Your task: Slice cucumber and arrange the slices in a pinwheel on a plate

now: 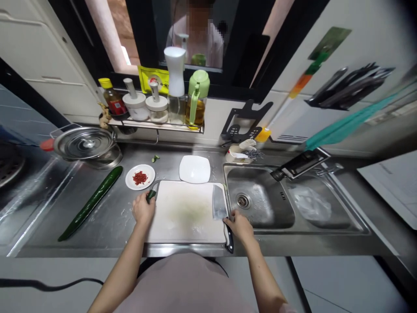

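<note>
My left hand (143,209) is closed round a short dark-green cucumber piece (150,196) at the left edge of a white cutting board (176,195). At the board's right side lies a kitchen knife (219,203) with a broad blade, its black handle over the board's edge. My right hand (241,227) is at the knife, with the thumb across the top of the handle; its other fingers are partly hidden. A whole long cucumber (93,202) lies on the counter to the left. Behind the board are a white plate of chopped red bits (131,173) and a white dish (194,168).
A double sink (263,195) adjoins the board on the right, with a plastic bag (311,203) in its far basin. Behind, a wall shelf (156,126) carries condiment bottles and jars. A lidded steel pot (103,161) stands at back left. Small green scraps (155,158) lie nearby.
</note>
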Demonstrator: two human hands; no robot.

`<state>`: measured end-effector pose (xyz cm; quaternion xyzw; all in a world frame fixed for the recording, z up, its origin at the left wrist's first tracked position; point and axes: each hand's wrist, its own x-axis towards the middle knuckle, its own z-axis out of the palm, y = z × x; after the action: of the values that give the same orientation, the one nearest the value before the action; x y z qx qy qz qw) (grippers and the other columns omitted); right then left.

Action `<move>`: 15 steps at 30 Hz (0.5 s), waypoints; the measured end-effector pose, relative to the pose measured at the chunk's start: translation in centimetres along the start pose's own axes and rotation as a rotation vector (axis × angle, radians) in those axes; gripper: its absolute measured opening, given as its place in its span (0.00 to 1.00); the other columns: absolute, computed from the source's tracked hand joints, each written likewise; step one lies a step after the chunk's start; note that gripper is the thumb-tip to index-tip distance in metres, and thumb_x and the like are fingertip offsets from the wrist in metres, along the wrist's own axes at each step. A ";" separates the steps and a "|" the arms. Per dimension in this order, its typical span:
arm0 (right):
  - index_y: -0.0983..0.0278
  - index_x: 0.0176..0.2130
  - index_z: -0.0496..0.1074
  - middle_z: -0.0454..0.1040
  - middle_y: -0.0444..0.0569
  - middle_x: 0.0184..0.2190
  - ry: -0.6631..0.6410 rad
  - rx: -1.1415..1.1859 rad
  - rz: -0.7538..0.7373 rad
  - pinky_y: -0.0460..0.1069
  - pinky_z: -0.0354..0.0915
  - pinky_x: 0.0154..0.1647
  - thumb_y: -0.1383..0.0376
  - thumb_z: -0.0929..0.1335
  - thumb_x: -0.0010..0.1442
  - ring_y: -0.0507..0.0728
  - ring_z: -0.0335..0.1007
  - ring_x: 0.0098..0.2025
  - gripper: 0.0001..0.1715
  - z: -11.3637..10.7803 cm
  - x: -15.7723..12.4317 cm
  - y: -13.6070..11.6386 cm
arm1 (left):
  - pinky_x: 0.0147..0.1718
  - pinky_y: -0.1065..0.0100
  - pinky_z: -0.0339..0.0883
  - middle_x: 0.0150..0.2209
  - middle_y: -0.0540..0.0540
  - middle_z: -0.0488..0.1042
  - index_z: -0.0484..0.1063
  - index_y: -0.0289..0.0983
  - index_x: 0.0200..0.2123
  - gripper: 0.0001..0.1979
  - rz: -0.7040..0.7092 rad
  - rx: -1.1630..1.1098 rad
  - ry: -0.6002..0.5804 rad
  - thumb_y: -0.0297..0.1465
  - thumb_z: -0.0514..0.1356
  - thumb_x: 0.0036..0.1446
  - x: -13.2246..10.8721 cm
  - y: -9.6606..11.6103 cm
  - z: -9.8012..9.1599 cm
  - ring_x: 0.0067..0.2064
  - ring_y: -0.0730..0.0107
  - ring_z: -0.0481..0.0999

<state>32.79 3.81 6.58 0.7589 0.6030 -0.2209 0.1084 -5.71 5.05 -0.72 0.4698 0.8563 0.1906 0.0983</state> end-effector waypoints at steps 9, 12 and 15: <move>0.64 0.51 0.68 0.75 0.54 0.43 0.177 0.121 -0.089 0.47 0.59 0.39 0.54 0.62 0.63 0.59 0.71 0.45 0.22 -0.2 2.7 -2.2 | 0.45 0.54 0.61 0.45 0.38 0.72 0.71 0.40 0.52 0.19 -0.017 0.058 -0.031 0.36 0.55 0.58 -0.2 0.4 -0.4 0.49 0.49 0.67; 0.65 0.52 0.68 0.75 0.55 0.45 0.216 0.116 -0.133 0.47 0.60 0.42 0.56 0.62 0.63 0.59 0.70 0.48 0.22 -1.0 5.3 -5.1 | 0.46 0.53 0.60 0.46 0.37 0.72 0.70 0.39 0.53 0.19 -0.016 0.040 -0.027 0.34 0.53 0.60 -0.5 0.6 -0.7 0.49 0.50 0.67; 0.63 0.50 0.71 0.75 0.55 0.46 0.192 0.117 -0.094 0.48 0.61 0.46 0.55 0.62 0.63 0.59 0.70 0.50 0.21 -1.6 8.0 -8.2 | 0.46 0.54 0.60 0.47 0.38 0.73 0.70 0.39 0.53 0.19 0.039 -0.016 -0.030 0.34 0.53 0.60 -1.6 1.3 -1.0 0.49 0.51 0.67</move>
<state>26.64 13.50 5.04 0.7523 0.6317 -0.1869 -0.0047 -4.18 4.14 0.68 0.4883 0.8439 0.1923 0.1112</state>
